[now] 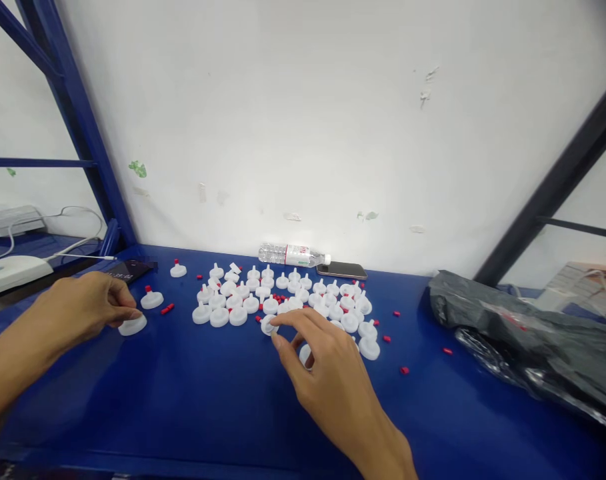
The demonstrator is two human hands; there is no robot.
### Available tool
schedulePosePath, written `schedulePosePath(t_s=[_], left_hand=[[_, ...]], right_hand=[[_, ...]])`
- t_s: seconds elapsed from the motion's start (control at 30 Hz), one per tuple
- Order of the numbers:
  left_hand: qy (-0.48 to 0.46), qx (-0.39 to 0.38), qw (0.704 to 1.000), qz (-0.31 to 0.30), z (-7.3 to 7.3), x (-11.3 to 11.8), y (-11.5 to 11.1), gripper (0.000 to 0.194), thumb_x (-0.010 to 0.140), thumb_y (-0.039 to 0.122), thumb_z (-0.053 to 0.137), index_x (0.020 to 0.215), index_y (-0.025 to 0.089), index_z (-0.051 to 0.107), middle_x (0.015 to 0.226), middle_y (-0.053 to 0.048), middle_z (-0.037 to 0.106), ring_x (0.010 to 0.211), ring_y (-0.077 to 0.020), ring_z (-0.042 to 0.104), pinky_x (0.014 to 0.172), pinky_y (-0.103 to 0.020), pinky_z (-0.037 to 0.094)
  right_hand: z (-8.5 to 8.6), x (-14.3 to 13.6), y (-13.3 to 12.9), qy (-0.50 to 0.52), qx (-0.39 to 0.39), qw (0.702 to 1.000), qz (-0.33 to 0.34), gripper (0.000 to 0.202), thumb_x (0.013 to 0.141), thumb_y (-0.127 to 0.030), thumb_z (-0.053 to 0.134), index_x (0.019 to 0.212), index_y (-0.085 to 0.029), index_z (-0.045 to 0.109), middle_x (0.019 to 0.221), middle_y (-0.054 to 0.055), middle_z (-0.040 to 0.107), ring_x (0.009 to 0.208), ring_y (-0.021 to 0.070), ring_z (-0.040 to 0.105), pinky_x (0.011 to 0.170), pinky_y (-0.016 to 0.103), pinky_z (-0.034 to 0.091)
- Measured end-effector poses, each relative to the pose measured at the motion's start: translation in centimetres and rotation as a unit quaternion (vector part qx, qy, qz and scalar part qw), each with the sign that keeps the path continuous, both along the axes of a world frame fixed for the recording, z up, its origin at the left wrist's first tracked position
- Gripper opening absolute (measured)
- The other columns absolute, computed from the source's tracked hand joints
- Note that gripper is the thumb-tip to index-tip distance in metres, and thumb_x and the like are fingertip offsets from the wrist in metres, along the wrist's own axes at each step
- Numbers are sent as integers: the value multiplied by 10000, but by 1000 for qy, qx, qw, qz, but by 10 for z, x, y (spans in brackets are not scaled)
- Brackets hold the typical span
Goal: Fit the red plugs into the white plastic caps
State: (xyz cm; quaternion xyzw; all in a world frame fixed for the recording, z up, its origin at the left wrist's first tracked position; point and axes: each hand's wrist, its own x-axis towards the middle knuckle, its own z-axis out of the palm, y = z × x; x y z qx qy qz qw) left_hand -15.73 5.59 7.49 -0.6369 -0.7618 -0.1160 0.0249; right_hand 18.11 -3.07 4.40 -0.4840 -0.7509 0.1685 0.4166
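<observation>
At the left of the table, my left hand [90, 303] has its fingertips pinched at the top of a white nozzle cap [133, 325], whose tip they hide. Just beyond it stand two white caps with red tips, a nearer one [152, 300] and a farther one [178, 270]. In the middle, my right hand [327, 367] has thumb and index finger closed on a tilted white nozzle cap [267, 325] at the front of the group. Another white cap [305, 355] is partly hidden beneath that hand. Many more white nozzle caps [219, 317] stand close together behind it.
Small red tips [405, 370] lie scattered on the blue table [207, 400]. Along the wall are a plastic bottle [295, 255] on its side and a phone [341, 270]. A dark phone [130, 269] lies behind my left hand. Black plastic bags [523, 333] occupy the right side.
</observation>
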Motion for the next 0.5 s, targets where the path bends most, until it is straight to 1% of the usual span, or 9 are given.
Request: schedulePosePath(t_s=[0.07, 0.13, 0.23, 0.3, 0.37, 0.4, 0.5], left_hand=[[-24, 10, 1000, -7, -3, -4, 2, 217, 774, 364, 619, 607, 239, 682, 456, 102, 636, 434, -138, 534, 519, -247, 363], [-38, 25, 999, -20, -9, -8, 4, 211, 773, 351, 613, 612, 228, 672, 517, 88, 688, 450, -137, 566, 521, -244, 378], [-39, 36, 998, -29, -18, -13, 8, 218, 793, 346, 599, 622, 218, 643, 540, 57, 699, 510, -162, 637, 518, -241, 389], [-35, 33, 999, -24, -22, -15, 11, 204, 801, 330, 591, 639, 214, 637, 564, 45, 704, 503, -168, 640, 512, -247, 385], [-26, 30, 999, -18, -24, -16, 13, 183, 799, 314, 591, 658, 213, 648, 610, 36, 722, 497, -170, 628, 522, -256, 379], [-20, 29, 999, -16, -24, -15, 14, 179, 800, 312, 594, 663, 214, 657, 642, 27, 736, 528, -180, 640, 538, -262, 378], [-2, 25, 1000, -8, -18, -14, 11, 173, 806, 321, 603, 716, 214, 705, 763, -19, 776, 713, -247, 695, 601, -279, 379]], right_hand=[[-1, 0, 1, -17, 5, 1000, -14, 214, 1030, -242, 586, 1179, -317, 719, 1129, -29, 737, 811, 141, 699, 692, 290, 505], [-3, -1, 2, -41, 23, 998, -35, 188, 1023, -240, 601, 1159, -302, 716, 1096, -17, 739, 893, 176, 709, 736, 314, 512], [-7, -1, 4, -88, 64, 992, -57, 190, 1017, -201, 609, 1162, -274, 709, 1091, 14, 733, 1033, 241, 678, 873, 394, 520], [-9, -2, 6, -113, 83, 989, -56, 207, 1017, -173, 601, 1173, -260, 707, 1101, 31, 728, 1074, 262, 650, 935, 443, 512], [-10, -2, 7, -119, 88, 988, -49, 212, 1016, -158, 603, 1170, -257, 709, 1107, 33, 727, 1080, 260, 639, 968, 461, 503], [-10, -1, 7, -118, 89, 988, -46, 211, 1014, -154, 606, 1167, -257, 709, 1107, 30, 728, 1080, 255, 637, 977, 461, 499], [-10, -1, 7, -116, 90, 988, -46, 204, 1011, -150, 613, 1156, -255, 711, 1104, 27, 733, 1074, 247, 636, 993, 467, 485]])
